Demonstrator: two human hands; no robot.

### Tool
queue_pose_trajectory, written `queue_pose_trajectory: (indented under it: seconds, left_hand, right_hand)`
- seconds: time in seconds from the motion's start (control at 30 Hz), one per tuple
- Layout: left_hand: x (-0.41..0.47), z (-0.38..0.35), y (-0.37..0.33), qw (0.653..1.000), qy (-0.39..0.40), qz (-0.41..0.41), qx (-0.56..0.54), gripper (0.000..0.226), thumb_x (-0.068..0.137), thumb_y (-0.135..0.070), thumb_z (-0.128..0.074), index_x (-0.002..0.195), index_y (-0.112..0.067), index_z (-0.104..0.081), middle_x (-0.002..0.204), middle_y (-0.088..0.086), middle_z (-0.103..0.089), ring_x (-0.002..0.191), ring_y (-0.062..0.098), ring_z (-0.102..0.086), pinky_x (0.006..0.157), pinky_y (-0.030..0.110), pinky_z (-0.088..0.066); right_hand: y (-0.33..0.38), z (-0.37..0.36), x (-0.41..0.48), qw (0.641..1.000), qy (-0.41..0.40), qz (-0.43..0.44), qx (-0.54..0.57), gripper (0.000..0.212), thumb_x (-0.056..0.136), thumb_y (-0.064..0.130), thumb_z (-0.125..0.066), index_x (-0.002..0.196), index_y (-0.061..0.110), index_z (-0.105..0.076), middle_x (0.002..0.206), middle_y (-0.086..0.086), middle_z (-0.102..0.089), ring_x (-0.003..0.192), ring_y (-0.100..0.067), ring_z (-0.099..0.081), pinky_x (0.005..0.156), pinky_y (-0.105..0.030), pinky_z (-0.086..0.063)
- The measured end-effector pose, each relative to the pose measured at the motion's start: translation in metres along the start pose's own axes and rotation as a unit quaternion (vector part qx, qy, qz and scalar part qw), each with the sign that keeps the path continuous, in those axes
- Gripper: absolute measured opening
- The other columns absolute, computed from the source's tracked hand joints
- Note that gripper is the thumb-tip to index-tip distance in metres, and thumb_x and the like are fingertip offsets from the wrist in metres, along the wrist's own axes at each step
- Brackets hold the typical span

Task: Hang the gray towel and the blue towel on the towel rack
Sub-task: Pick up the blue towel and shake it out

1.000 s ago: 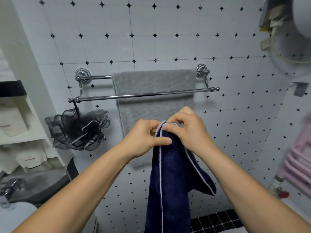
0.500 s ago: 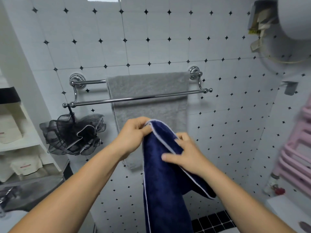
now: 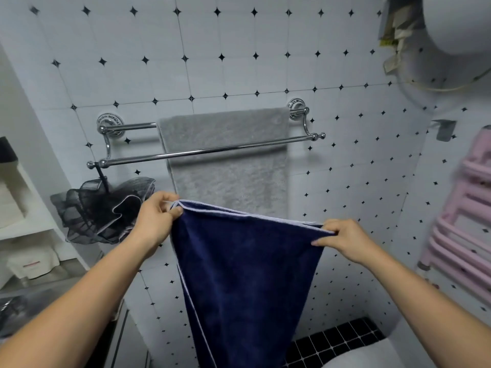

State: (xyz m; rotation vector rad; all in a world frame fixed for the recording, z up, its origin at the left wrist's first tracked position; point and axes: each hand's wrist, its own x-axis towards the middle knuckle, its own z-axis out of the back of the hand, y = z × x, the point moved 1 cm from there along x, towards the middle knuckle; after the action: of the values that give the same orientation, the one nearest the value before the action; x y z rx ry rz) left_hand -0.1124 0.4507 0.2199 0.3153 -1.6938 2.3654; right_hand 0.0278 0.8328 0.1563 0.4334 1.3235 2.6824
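Observation:
A chrome double-bar towel rack (image 3: pixel 138 160) is fixed to the tiled wall. The gray towel (image 3: pixel 228 171) hangs over its rear bar, behind the bare front bar. I hold the blue towel (image 3: pixel 247 274), dark navy with a pale edge, spread out below the rack and in front of the gray towel's lower part. My left hand (image 3: pixel 156 221) pinches its top left corner. My right hand (image 3: pixel 345 239) pinches the top edge at the right. The rest of the blue towel hangs down past the frame's bottom.
A black mesh bath sponge (image 3: pixel 101 211) hangs from the front bar's left end. White shelves (image 3: pixel 29 229) with packages stand at the left. A pink rack (image 3: pixel 462 229) is on the right wall, a white water heater (image 3: pixel 457 25) above it.
My hands have drawn apart along the blue towel's top edge, stretching it wide; a second ago both held it bunched together at the centre.

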Motion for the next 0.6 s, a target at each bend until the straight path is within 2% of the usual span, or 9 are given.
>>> queue_pose_trajectory:
  seconds: [0.07,0.17,0.23,0.27,0.33,0.43,0.5,0.57,0.6]
  left_hand:
    - [-0.005,0.005,0.004,0.995,0.008,-0.061,0.073,0.027,0.088,-0.001,-0.063,0.102,-0.023,-0.056,0.085,0.01,-0.061,0.075,0.019,-0.055,0.076,0.033,-0.047]
    - [-0.015,0.012,-0.001,0.953,0.095,-0.218,0.186,0.034,0.087,0.006,-0.058,0.112,-0.017,-0.061,0.084,-0.004,-0.064,0.081,0.003,-0.06,0.082,0.019,-0.046]
    - [-0.017,0.018,-0.001,0.929,0.128,-0.268,0.221,0.032,0.083,0.014,-0.058,0.103,-0.008,-0.071,0.093,0.001,-0.067,0.092,0.014,-0.065,0.089,0.025,-0.047]
    - [-0.016,0.021,-0.001,0.922,0.139,-0.277,0.231,0.03,0.081,0.015,-0.06,0.097,-0.005,-0.074,0.092,0.004,-0.068,0.09,0.022,-0.066,0.088,0.03,-0.049]
    - [-0.016,0.026,0.002,0.92,0.162,-0.265,0.237,0.022,0.081,0.011,-0.067,0.093,-0.004,-0.078,0.086,0.002,-0.068,0.086,0.025,-0.068,0.085,0.033,-0.051]
    - [-0.016,0.032,0.01,0.94,0.19,-0.198,0.202,0.014,0.078,-0.002,-0.076,0.091,-0.009,-0.079,0.081,-0.006,-0.07,0.083,0.016,-0.069,0.082,0.031,-0.053]
    - [-0.018,0.034,0.016,0.956,0.206,-0.133,0.163,0.009,0.077,-0.009,-0.079,0.083,-0.015,-0.081,0.075,-0.005,-0.072,0.077,0.011,-0.068,0.08,0.028,-0.053]
    - [-0.021,0.035,0.023,0.964,0.211,-0.084,0.136,0.008,0.081,-0.017,-0.076,0.073,-0.017,-0.08,0.076,0.002,-0.073,0.076,0.015,-0.066,0.078,0.029,-0.052]
    - [-0.023,0.035,0.027,0.968,0.206,-0.07,0.126,0.013,0.082,-0.019,-0.075,0.071,-0.015,-0.079,0.077,0.005,-0.073,0.076,0.018,-0.066,0.078,0.031,-0.051]
  right_hand:
    - [0.006,0.005,0.003,0.999,-0.008,-0.01,0.035,0.011,0.069,0.019,-0.084,0.065,0.016,-0.075,0.071,-0.013,-0.071,0.065,-0.017,-0.06,0.067,-0.032,-0.047]
    - [0.011,0.011,0.006,0.999,0.012,-0.009,0.029,0.01,0.072,0.024,-0.082,0.066,0.018,-0.076,0.072,-0.013,-0.072,0.065,-0.016,-0.059,0.068,-0.034,-0.047]
    - [0.015,0.018,0.008,1.0,0.023,-0.009,-0.005,0.014,0.074,0.032,-0.08,0.066,0.021,-0.076,0.066,-0.009,-0.069,0.06,-0.011,-0.056,0.064,-0.031,-0.044]
    - [0.018,0.021,0.009,1.0,0.024,-0.01,-0.016,0.016,0.073,0.034,-0.08,0.065,0.022,-0.076,0.066,-0.011,-0.067,0.059,-0.011,-0.054,0.063,-0.03,-0.042]
    - [0.024,0.025,0.011,1.0,0.017,-0.012,-0.023,0.016,0.07,0.034,-0.083,0.063,0.023,-0.075,0.06,-0.007,-0.064,0.056,-0.008,-0.052,0.059,-0.027,-0.041]
    - [0.032,0.024,0.014,1.0,0.005,-0.009,-0.019,0.016,0.065,0.028,-0.086,0.058,0.022,-0.074,0.053,0.004,-0.06,0.051,-0.009,-0.048,0.056,-0.027,-0.038]
    - [0.037,0.023,0.015,1.0,-0.003,-0.013,-0.011,0.016,0.063,0.027,-0.087,0.06,0.02,-0.074,0.052,-0.003,-0.059,0.05,-0.015,-0.046,0.053,-0.027,-0.036]
    - [0.042,0.024,0.017,1.0,-0.011,-0.009,-0.009,0.016,0.062,0.027,-0.088,0.062,0.018,-0.074,0.055,-0.011,-0.063,0.051,-0.014,-0.049,0.054,-0.028,-0.039]
    - [0.044,0.025,0.018,1.0,-0.017,-0.005,-0.009,0.017,0.061,0.026,-0.088,0.062,0.018,-0.074,0.055,-0.009,-0.064,0.052,-0.012,-0.052,0.055,-0.027,-0.041]
